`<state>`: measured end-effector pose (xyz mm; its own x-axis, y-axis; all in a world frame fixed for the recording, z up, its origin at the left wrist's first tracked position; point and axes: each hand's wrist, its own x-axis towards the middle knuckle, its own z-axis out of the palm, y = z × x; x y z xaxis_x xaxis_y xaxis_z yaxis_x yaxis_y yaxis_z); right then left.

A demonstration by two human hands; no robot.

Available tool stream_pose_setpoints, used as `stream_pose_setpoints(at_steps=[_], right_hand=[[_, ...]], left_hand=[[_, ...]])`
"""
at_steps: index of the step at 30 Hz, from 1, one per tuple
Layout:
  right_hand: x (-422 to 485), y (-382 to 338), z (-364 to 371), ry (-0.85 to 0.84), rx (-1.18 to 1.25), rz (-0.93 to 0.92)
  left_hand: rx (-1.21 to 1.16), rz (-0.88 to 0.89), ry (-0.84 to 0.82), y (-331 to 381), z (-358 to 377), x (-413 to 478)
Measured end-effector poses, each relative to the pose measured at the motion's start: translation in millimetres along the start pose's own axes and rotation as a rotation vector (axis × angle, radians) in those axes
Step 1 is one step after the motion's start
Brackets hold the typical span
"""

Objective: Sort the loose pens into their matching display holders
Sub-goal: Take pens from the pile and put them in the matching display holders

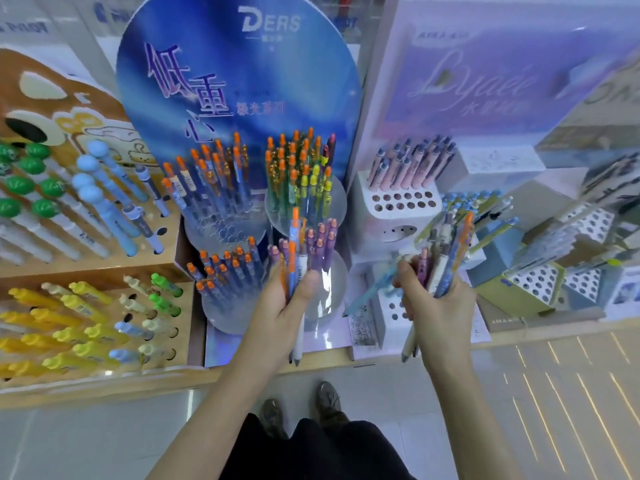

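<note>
Blue oval display stand (239, 81): its clear round holders are mostly filled with orange-capped pens, though some holes are bare.
White block holder (398, 202): pink pens fill the back rows and the front holes are open.
Progress: seemingly partway; both hands carry unsorted pens, so much is left.
Right hand (443, 310): fingers curl round a thick bundle of mixed loose pens (446, 251) before the white block. Long axes are near upright and fanned rightward, clickers toward the display.
Left hand (287, 306): thumb and fingers grip a few orange-capped white pens (294, 251), upright, tips below the palm.
Pale blue pen (367, 296): slants across the right fingers, tip down-left.
</note>
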<state>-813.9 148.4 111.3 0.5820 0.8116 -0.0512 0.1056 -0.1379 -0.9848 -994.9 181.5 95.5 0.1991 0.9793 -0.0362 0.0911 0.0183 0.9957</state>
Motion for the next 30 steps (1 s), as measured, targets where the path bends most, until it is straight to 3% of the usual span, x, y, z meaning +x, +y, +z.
stream_pose_setpoints(at_steps=[4,9,20,30], right_hand=[[14.7,19.0,-46.5,0.154,-0.078,-0.011],[33.9,41.9,-77.1,0.227,-0.144,-0.016],[63.4,67.5,-88.2,0.051,-0.290,-0.066],[63.4,70.2,-82.6,-0.018,-0.131,-0.046]], left_hand=[[0.013,0.009,-0.061,-2.2,22.5,10.6],[0.012,0.009,-0.093,-7.3,53.0,16.1],[0.050,0.005,0.022,-15.0,85.4,20.8],[-0.030,-0.147,0.125,-14.6,89.1,20.0]])
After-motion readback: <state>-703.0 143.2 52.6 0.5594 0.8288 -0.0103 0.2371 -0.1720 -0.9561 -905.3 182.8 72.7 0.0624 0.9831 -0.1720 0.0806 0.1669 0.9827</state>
